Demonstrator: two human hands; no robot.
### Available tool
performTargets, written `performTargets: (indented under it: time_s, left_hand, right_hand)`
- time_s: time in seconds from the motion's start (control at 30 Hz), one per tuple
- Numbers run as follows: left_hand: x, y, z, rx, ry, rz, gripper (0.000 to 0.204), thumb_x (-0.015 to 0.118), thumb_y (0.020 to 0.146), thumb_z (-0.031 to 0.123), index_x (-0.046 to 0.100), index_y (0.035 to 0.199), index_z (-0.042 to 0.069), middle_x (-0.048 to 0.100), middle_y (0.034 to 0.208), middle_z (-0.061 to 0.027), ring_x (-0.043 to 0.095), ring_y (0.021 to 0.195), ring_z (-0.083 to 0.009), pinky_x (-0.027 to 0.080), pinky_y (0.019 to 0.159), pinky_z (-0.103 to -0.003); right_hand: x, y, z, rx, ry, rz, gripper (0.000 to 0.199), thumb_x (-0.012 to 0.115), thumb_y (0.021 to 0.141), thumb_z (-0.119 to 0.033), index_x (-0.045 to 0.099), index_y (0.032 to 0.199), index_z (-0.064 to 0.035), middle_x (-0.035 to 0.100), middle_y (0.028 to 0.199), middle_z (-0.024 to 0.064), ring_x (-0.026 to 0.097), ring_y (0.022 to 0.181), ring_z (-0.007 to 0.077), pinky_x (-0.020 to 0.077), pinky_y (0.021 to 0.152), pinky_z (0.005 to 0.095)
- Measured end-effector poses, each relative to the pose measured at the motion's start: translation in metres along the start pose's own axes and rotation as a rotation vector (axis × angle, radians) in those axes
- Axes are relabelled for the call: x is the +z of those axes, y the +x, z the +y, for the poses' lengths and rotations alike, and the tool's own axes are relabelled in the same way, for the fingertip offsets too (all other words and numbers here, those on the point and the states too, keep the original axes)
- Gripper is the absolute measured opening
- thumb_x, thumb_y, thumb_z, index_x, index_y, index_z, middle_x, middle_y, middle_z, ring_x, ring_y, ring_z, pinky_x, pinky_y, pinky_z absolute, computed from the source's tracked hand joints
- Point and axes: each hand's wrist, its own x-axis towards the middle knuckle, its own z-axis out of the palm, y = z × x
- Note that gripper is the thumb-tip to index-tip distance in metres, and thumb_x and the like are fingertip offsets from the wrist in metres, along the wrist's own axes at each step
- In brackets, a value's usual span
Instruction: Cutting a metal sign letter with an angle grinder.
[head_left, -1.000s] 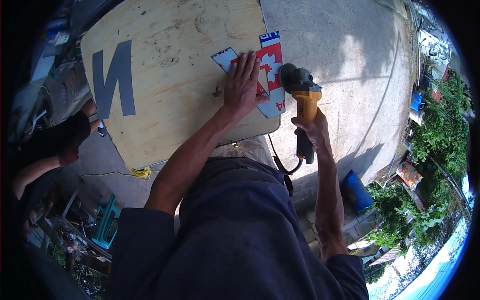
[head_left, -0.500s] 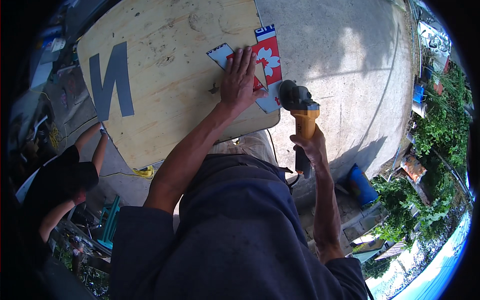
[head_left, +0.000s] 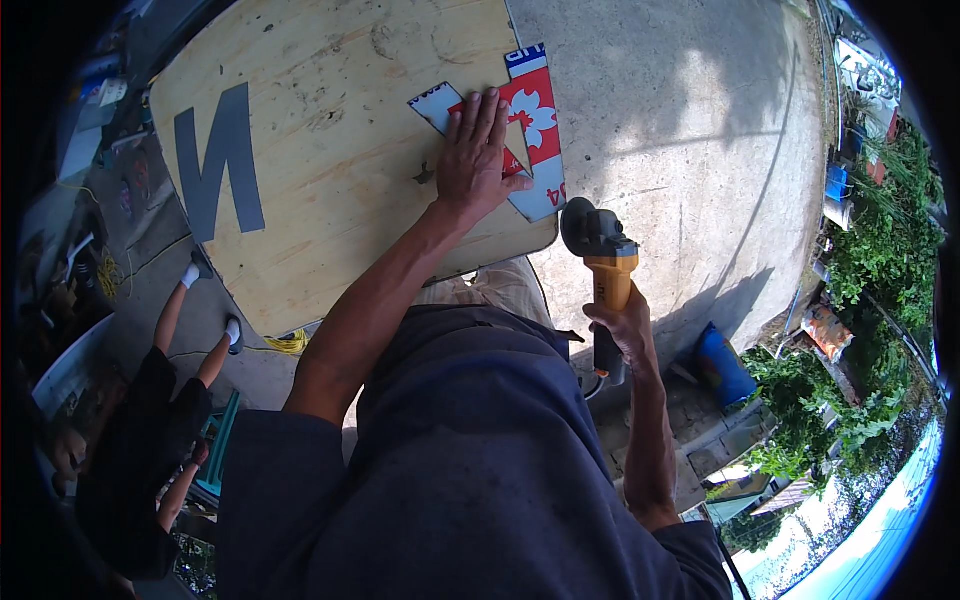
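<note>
My left hand (head_left: 475, 160) lies flat on a letter-shaped cutout of printed sheet (head_left: 541, 150), red, white and blue, its fingers stretched out over the middle. That cutout rests along the right edge of a pale plywood board (head_left: 340, 170). Off the board's right corner, my right hand (head_left: 625, 322) grips the yellow and black body of an angle grinder (head_left: 610, 265). The grinder's disc (head_left: 576, 226) sits just beyond the cutout's lower corner, with a small gap between them. Whether the disc is spinning I cannot tell.
A grey letter-shaped cutout (head_left: 220, 165) lies at the board's left end. Beyond the board on the left, another person (head_left: 150, 440) in dark clothes walks near a green plastic chair (head_left: 215, 450). Yellow cord (head_left: 290, 343) lies on the floor. A blue sack (head_left: 725, 368) and plants (head_left: 880, 240) are at right.
My right hand and the grinder have moved slightly nearer, so the disc has come away from the cutout's edge. My left hand stays pressed flat. The other person has stepped nearer.
</note>
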Motion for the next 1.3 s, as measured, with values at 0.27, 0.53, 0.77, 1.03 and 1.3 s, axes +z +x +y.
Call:
performTargets:
  time_s: [0.27, 0.53, 0.77, 1.03, 1.3]
  left_hand:
    - [-0.004, -0.001, 0.000, 0.003, -0.029, 0.011, 0.130, 0.088, 0.065, 0.060, 0.025, 0.161, -0.001, 0.021, 0.170, -0.0189, 0.017, 0.158, -0.0360, 0.016, 0.127, -0.053]
    - [-0.011, -0.004, -0.002, 0.013, -0.101, -0.028, 0.133, 0.094, 0.060, 0.049, 0.022, 0.161, 0.000, 0.017, 0.171, -0.0181, 0.014, 0.159, -0.0357, 0.016, 0.128, -0.054]
    - [-0.012, -0.004, -0.002, -0.013, -0.115, -0.036, 0.132, 0.094, 0.060, 0.046, 0.023, 0.161, 0.000, 0.017, 0.171, -0.0179, 0.014, 0.159, -0.0354, 0.016, 0.128, -0.053]
    - [-0.015, -0.004, 0.002, -0.016, -0.072, -0.043, 0.134, 0.094, 0.056, 0.049, 0.026, 0.160, -0.001, 0.022, 0.170, -0.0165, 0.017, 0.159, -0.0325, 0.014, 0.129, -0.048]
    - [-0.015, -0.005, 0.002, -0.015, -0.076, -0.037, 0.133, 0.093, 0.057, 0.050, 0.027, 0.160, -0.002, 0.021, 0.170, -0.0165, 0.016, 0.159, -0.0326, 0.014, 0.129, -0.048]
  right_hand:
    - [-0.010, -0.003, -0.013, 0.053, 0.098, 0.007, 0.053, 0.085, 0.070, -0.020, 0.059, 0.113, -0.0009, 0.066, 0.087, 0.0082, 0.068, 0.068, 0.0174, 0.0582, 0.063, 0.0318]
    - [-0.014, 0.049, -0.091, -0.156, 0.211, 0.020, 0.047, 0.083, 0.078, -0.022, 0.059, 0.113, -0.0016, 0.063, 0.081, 0.0058, 0.066, 0.063, 0.0164, 0.0563, 0.060, 0.0309]
    - [-0.013, 0.101, -0.158, -0.329, -0.093, 0.045, 0.051, 0.083, 0.078, -0.028, 0.059, 0.114, -0.0019, 0.066, 0.084, 0.0053, 0.066, 0.066, 0.0144, 0.0564, 0.064, 0.0292]
    - [-0.001, 0.122, -0.180, -0.381, -0.237, 0.106, 0.057, 0.084, 0.075, -0.035, 0.059, 0.115, -0.0027, 0.066, 0.084, 0.0056, 0.065, 0.070, 0.0144, 0.0551, 0.067, 0.0305]
    - [0.002, 0.125, -0.183, -0.342, -0.331, 0.155, 0.059, 0.084, 0.074, -0.038, 0.060, 0.114, -0.0023, 0.068, 0.085, 0.0066, 0.066, 0.073, 0.0154, 0.0539, 0.069, 0.0303]
